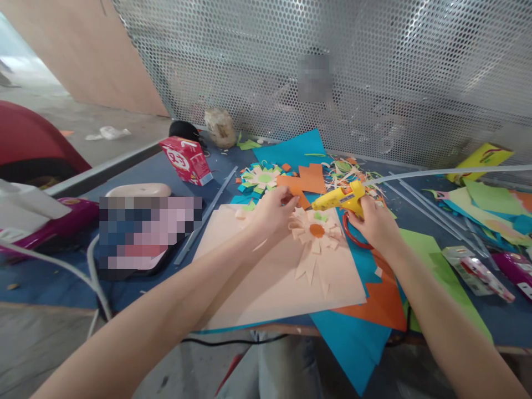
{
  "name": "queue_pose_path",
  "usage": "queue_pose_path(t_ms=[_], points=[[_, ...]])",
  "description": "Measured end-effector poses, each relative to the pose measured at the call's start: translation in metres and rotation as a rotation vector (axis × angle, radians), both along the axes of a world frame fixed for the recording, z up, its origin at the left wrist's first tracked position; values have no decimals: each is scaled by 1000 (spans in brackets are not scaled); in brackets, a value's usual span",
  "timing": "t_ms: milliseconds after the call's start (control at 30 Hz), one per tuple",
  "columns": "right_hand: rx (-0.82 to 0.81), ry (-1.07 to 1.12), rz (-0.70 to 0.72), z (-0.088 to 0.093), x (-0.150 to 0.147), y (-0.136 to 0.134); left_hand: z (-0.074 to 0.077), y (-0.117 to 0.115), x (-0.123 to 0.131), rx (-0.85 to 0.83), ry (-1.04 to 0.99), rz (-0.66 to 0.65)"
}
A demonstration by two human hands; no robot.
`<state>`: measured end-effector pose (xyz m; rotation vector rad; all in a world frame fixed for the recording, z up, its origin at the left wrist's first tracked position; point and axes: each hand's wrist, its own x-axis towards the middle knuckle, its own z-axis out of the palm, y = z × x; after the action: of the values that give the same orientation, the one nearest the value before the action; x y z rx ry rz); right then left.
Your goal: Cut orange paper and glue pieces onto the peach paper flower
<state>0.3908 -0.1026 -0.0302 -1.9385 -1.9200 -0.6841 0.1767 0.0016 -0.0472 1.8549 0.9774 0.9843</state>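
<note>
My right hand [380,224] grips a yellow hot glue gun [338,199], its nozzle pointing left, with a long clear glue stick [449,172] running out of its back. Near the nozzle tip, my left hand [270,213] pinches an orange paper piece [302,194]; the fingertips partly hide where it is held. Below the gun, a peach paper flower [316,230] with an orange centre lies on peach sheets [266,288]. Red-handled scissors [353,235] rest under my right hand, mostly covered. Behind my left hand sits another fringed flower [264,178] with a green centre.
Blue paper [295,148], orange paper [380,305] and green paper [436,266] surround the work. A red box [187,160], a blurred phone-like device [149,235] and a purple tool [54,221] are left. Glue sticks [432,210] lie right. A perforated metal panel [266,72] stands behind.
</note>
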Motion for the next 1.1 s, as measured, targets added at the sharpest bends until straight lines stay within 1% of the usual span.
queue_pose_path(t_ms=[267, 467, 667, 767, 867, 933, 1100], points=[[-45, -24, -19, 2, 0, -1, 0, 1, 0, 0, 3, 2], [-76, -40, -76, 5, -1, -2, 3, -1, -1, 5, 30, -12], [-65, 37, -140, 9, -6, -3, 0, 1, -1, 12, 13, -24], [-30, 106, -162, 11, -9, -4, 0, 1, -1, 5, 21, -20], [45, 142, -140, 10, -10, -6, 2, 0, -1, 16, 37, -9], [96, 135, -136, 10, -10, -6, 4, -2, -1, 16, 40, -10], [188, 101, -188, 10, -10, -8, 5, -4, 1, -64, -14, -67]])
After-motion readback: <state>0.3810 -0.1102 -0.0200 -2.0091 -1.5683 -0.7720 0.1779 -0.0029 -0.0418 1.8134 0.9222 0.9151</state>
